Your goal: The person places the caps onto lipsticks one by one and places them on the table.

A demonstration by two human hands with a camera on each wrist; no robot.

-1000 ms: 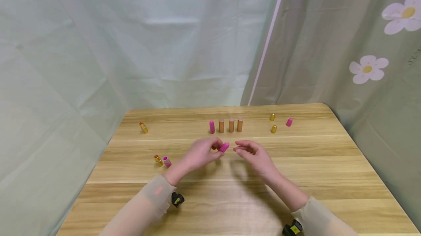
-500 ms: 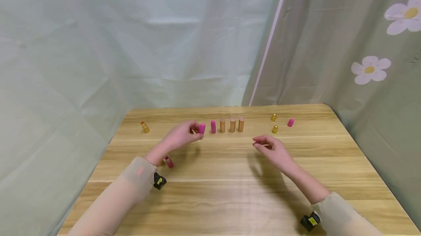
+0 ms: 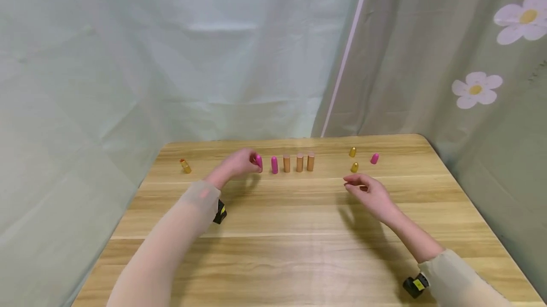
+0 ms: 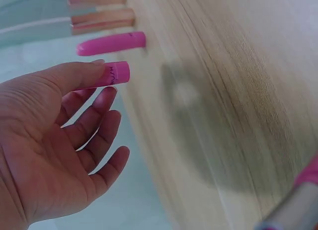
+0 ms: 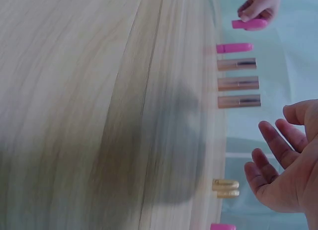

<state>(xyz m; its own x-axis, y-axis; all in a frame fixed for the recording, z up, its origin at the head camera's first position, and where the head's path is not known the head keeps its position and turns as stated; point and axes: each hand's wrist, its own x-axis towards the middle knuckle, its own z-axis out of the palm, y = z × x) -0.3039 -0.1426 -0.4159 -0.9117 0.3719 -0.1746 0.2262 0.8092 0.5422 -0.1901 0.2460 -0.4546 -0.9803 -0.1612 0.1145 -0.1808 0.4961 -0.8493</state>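
Between thumb and fingers, my left hand [image 3: 240,162] pinches an upright pink lipstick tube [image 3: 259,162], at the left end of a row. Beside it, a small gap away, stands another pink tube [image 3: 275,165], followed by three copper tubes [image 3: 287,163]. In the left wrist view the held tube [image 4: 118,73] has dark lettering near its base; whether it touches the table cannot be told. My right hand [image 3: 375,197] hovers with loosely bent fingers and holds nothing, just in front of two gold caps [image 3: 354,167].
A pink cap [image 3: 374,158] stands right of the gold caps. One uncapped gold lipstick [image 3: 185,166] stands at the back left of the wooden table [image 3: 299,259]. In the left wrist view, a pink and silver lipstick [image 4: 293,205] shows at the lower right.
My left hand has carried the pink tube leftward and back to the row's left end. My right hand has moved right, away from the middle. The left forearm now covers the front-left lipsticks.
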